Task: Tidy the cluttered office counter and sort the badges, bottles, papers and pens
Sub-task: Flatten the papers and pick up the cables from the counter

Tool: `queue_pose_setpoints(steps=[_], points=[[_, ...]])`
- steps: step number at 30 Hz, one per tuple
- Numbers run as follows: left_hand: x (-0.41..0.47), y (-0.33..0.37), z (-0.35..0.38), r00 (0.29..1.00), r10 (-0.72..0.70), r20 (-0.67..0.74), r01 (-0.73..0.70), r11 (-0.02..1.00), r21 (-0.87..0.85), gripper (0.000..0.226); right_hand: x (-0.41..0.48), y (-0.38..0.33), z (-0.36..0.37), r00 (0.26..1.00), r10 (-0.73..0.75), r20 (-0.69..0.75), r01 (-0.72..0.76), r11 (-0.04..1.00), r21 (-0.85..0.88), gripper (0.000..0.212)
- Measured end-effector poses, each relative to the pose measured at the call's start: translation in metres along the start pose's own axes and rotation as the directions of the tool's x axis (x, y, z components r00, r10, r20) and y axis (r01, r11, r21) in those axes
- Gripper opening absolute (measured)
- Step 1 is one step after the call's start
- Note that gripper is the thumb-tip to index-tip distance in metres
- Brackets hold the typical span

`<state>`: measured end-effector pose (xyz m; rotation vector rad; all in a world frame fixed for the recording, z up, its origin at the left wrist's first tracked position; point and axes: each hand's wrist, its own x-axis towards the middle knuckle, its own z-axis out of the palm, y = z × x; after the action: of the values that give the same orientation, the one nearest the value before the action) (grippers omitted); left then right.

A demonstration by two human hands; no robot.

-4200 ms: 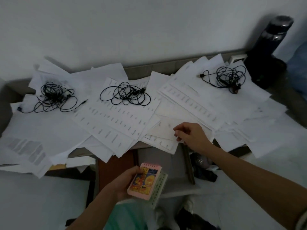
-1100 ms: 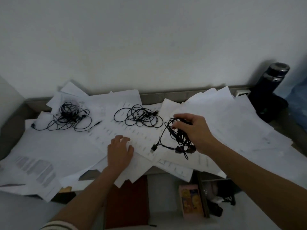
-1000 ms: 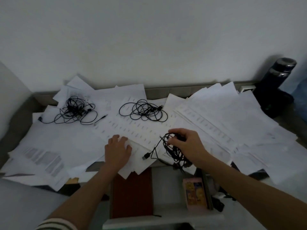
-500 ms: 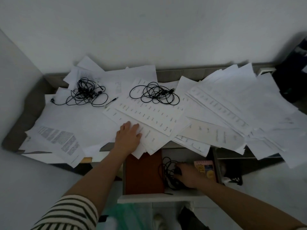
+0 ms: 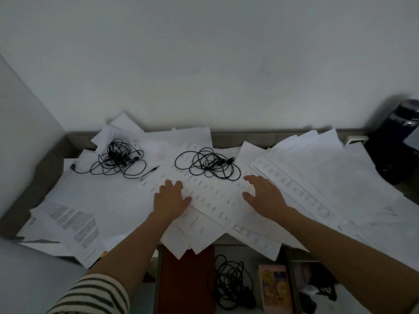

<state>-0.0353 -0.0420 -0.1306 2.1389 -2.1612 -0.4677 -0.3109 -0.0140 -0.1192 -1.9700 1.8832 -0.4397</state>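
Loose white papers (image 5: 317, 177) cover the grey counter (image 5: 47, 175). Two tangled black cables lie on them: one at the back left (image 5: 118, 158), one in the middle (image 5: 209, 164). My left hand (image 5: 171, 200) rests flat on a printed sheet near the front edge. My right hand (image 5: 265, 196) hovers with spread fingers just below and right of the middle cable, holding nothing. Below the counter an open drawer (image 5: 233, 252) holds a third black cable (image 5: 233, 284), a pink notepad (image 5: 274, 288) and a brown book (image 5: 187, 282).
A dark bottle (image 5: 399, 137) stands at the far right against the wall. A white wall closes the back and the left corner. Dark objects (image 5: 322, 284) sit in the compartment right of the drawer. Papers overhang the counter's front edge.
My right hand has left the black cable in the drawer and risen to the papers by the middle cable. My left hand has stayed on the sheets.
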Motion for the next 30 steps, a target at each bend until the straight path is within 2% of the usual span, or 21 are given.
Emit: queue_pose_setpoints(steps=[3,6,8,10,13,15,18,25,27,30], points=[[0.024,0.024,-0.006,0.999,-0.038,0.007,0.039,0.989,-0.14,0.07,0.038,0.022,0.007,0.995,0.061,0.078,-0.057,0.997,-0.052,0.058],[0.051,0.044,-0.006,0.998,-0.05,0.029,0.056,0.975,-0.215,0.082,0.05,0.042,0.02,0.999,-0.002,0.04,0.01,0.983,-0.184,0.052],[0.068,0.056,-0.002,0.998,-0.056,0.031,0.061,0.973,-0.224,0.086,0.045,0.052,0.031,0.995,-0.096,-0.027,0.085,0.957,-0.278,0.053],[0.089,0.069,0.006,0.996,-0.073,0.052,0.083,0.971,-0.226,0.091,0.043,0.062,0.04,0.987,-0.134,-0.084,0.104,0.949,-0.297,0.055],[0.11,0.084,0.021,0.994,-0.099,0.041,0.104,0.988,-0.116,0.094,0.046,0.066,0.045,0.98,-0.155,-0.124,0.113,0.949,-0.296,0.052],[0.117,0.089,0.027,0.997,-0.065,-0.034,0.064,0.997,-0.033,0.083,0.047,0.066,0.045,0.978,-0.164,-0.126,0.121,0.947,-0.298,0.051],[0.121,0.094,0.031,0.99,-0.014,-0.144,0.01,1.0,-0.028,0.051,0.049,0.069,0.046,0.98,-0.164,-0.113,0.124,0.948,-0.294,0.05],[0.096,0.088,0.005,0.948,-0.069,-0.312,-0.063,0.916,-0.395,0.029,0.052,0.067,0.044,0.984,-0.156,-0.085,0.122,0.941,-0.315,0.054],[0.073,0.089,-0.01,0.953,-0.035,-0.302,-0.116,0.877,-0.466,0.024,0.053,0.067,0.043,0.984,-0.155,-0.088,0.12,0.941,-0.317,0.053],[0.022,0.088,-0.019,0.974,0.079,-0.213,-0.191,0.791,-0.582,0.023,0.051,0.065,0.041,0.982,-0.152,-0.113,0.111,0.944,-0.31,0.052]])
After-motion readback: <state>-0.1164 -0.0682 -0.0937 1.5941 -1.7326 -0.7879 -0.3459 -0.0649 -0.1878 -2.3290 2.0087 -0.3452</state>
